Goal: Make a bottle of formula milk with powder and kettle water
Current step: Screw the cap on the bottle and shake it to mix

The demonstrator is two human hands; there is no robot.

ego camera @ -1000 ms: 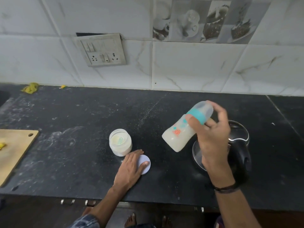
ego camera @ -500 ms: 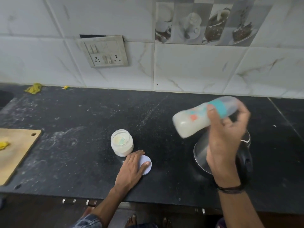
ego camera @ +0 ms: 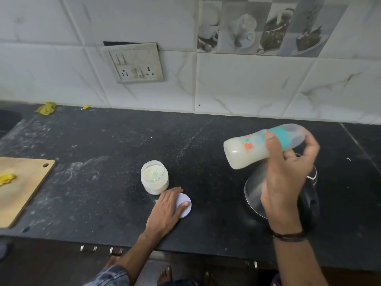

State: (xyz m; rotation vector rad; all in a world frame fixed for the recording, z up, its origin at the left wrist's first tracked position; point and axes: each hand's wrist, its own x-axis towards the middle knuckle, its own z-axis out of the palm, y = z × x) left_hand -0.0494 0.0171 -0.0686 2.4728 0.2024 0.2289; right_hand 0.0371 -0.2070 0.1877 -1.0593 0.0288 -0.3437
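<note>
Bottle (ego camera: 247, 150), milk-filled: swung from steep tilt to near-level, base leftward, above kettle (ego camera: 254, 195); right hand (ego camera: 288, 178) grips its teal collar, fingers curled. Left hand (ego camera: 165, 211): unmoved, spread flat on white lid (ego camera: 185, 200) beside open powder jar (ego camera: 154, 178) on counter (ego camera: 103, 145).

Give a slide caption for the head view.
Right hand holds the tilted formula bottle above the kettle; left hand rests on the lid beside the open powder jar.
</note>
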